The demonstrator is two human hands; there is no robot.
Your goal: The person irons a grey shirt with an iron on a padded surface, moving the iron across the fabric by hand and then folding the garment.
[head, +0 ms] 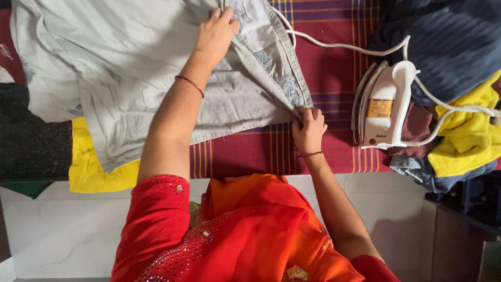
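A pale grey garment (130, 62) with an embroidered hem lies spread over a red striped cloth (334, 78). My left hand (215, 32) presses flat on the garment near its far edge, fingers together on a fold. My right hand (309, 130) pinches the garment's near corner at the hem and holds it taut against the striped cloth. A thin bracelet circles each wrist.
A white electric iron (383, 104) stands on its heel to the right, its white cord (334, 46) trailing across the cloth. Behind it is a pile of dark blue (443, 42) and yellow (464, 136) clothes. A yellow cloth (88, 167) lies under the garment at left. White tiled floor (62, 230) below.
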